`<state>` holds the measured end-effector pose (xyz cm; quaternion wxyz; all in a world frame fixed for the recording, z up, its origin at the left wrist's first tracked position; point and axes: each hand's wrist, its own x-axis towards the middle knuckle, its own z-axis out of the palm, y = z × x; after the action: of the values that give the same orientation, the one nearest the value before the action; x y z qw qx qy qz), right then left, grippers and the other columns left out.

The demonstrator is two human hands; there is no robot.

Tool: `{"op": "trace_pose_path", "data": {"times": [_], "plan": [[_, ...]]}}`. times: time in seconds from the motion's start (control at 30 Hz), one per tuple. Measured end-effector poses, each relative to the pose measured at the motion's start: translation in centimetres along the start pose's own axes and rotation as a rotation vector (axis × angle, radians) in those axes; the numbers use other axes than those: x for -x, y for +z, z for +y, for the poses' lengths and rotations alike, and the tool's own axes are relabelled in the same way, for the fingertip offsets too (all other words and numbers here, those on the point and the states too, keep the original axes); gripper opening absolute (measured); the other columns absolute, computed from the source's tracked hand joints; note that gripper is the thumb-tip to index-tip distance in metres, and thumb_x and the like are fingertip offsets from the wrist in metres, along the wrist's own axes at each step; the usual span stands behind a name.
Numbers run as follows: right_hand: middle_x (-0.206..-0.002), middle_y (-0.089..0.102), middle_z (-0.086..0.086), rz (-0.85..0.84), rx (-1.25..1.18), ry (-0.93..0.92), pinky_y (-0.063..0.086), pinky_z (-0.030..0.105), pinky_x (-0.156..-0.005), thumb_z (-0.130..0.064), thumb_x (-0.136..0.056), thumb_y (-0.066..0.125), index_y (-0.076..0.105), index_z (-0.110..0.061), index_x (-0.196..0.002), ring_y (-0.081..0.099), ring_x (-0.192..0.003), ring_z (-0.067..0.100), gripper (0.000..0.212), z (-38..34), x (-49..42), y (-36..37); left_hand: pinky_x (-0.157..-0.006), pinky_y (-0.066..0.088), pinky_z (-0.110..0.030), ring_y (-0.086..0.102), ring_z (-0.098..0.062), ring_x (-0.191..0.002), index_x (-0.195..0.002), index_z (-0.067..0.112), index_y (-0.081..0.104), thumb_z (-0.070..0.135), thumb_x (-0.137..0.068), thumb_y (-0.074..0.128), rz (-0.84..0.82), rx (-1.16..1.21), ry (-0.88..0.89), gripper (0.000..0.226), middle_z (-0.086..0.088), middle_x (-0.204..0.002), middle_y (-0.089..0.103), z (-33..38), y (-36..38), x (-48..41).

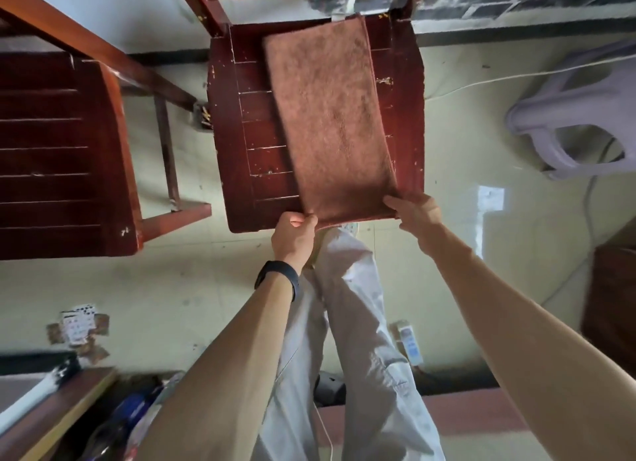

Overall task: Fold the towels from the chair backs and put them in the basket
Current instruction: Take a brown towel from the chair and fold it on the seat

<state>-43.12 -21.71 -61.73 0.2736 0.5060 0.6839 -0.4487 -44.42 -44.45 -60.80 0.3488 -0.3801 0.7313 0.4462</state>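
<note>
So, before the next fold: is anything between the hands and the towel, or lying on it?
Nothing visible. The left hand and right hand grip the near corners of the brown towel, which lies bare on the chair seat. The basket is out of view, so that path cannot be judged.

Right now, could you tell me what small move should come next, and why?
Probably lift the near edge and carry it to the far edge: the towel lies flat on the chair seat, and the left hand and right hand each hold a near corner.
</note>
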Motion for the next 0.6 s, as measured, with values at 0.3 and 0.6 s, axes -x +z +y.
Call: {"op": "trace_pose_path", "data": {"times": [0.3,0.6], "plan": [[-0.073,0.071,-0.001,-0.102,-0.24,0.092,0.051,0.026,-0.059,-0.033,-0.08,0.083,0.067,-0.019,-0.094,0.063,-0.058,0.008,0.026,3.9,7.9,-0.9,-0.065,0.047,-0.032,0.061,-0.018,-0.062,-0.109,0.013,0.049,0.023,-0.091,0.069,-0.139,0.014,-0.119,0.029,-0.009,-0.087,0.076,0.3,-5.3,5.7],[-0.07,0.067,0.004,-0.103,-0.288,-0.088,0.049,0.023,-0.052,-0.023,-0.098,0.062,0.064,-0.03,-0.096,0.056,-0.049,0.01,0.008,1.9,13.0,-1.4,-0.07,0.049,-0.027,0.062,-0.01,-0.065,-0.102,0.033,0.075,0.028,-0.094,0.063,-0.303,0.024,-0.1,0.015,-0.002,-0.093,0.076,4.2,-8.9,8.2]]}}
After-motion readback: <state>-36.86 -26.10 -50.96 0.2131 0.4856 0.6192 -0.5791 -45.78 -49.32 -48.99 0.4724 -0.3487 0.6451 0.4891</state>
